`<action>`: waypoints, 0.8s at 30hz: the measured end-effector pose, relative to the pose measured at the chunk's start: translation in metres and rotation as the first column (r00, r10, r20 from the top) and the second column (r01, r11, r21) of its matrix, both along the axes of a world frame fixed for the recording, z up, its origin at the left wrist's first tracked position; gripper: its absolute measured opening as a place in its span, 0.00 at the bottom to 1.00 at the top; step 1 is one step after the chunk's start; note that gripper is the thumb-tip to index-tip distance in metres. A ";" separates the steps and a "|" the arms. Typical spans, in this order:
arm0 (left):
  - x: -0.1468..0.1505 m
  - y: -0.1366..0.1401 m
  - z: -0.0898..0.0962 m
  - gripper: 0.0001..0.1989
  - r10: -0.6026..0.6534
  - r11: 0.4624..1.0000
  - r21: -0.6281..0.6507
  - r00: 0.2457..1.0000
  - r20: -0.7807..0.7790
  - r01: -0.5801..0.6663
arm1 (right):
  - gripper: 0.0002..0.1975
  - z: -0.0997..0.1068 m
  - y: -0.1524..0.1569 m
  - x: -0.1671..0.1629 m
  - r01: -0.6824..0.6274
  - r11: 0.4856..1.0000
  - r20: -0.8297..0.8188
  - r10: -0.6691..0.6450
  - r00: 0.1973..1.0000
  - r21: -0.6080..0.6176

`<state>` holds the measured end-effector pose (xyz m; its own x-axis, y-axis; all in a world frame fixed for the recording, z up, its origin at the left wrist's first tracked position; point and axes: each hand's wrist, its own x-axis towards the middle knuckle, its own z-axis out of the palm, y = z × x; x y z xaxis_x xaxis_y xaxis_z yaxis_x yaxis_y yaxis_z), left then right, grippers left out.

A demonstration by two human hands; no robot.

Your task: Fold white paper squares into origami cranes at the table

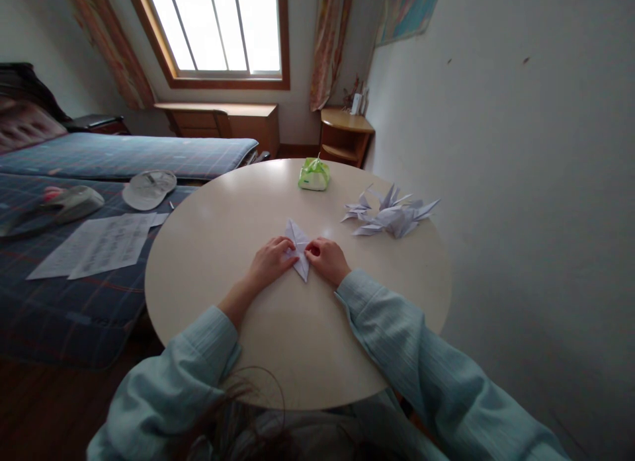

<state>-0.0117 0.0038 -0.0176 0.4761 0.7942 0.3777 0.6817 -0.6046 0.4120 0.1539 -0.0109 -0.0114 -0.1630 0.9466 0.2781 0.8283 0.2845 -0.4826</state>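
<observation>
On the round table [193,262], folding looks partway along.
Your left hand [270,259] pinches the creased, diamond-shaped paper [302,270] before you; your right hand [328,258] grips its other edge. Shaping seems left; folded pieces [394,218] lie farther right, apparently done.

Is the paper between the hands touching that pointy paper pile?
Apart. The head view shows tabletop plainly between the folded paper and the pointy paper pile.

We observe the left hand [270,262] and right hand [328,259] pinching a pointed folded paper [302,269] from opposite sides, over a round table [198,249]. We record folded paper pieces [394,217] clustered beyond the right hand, and a green packet [313,178] near the table's far edge.
</observation>
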 end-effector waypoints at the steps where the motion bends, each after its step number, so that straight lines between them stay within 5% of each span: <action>1: 0.000 0.000 -0.001 0.09 -0.004 1.000 -0.007 1.000 -0.003 0.004 | 0.06 0.000 0.000 0.000 -0.002 1.000 -0.001 0.002 1.000 0.003; 24: -0.002 0.003 0.000 0.17 -0.061 0.994 -0.082 0.994 0.089 0.068 | 0.05 -0.006 0.001 -0.001 -0.096 0.981 -0.127 0.118 0.985 0.170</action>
<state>-0.0136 0.0066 -0.0171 0.4959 0.7939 0.3519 0.6022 -0.6063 0.5194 0.1527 -0.0098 -0.0171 -0.2113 0.8660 0.4533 0.7189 0.4519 -0.5282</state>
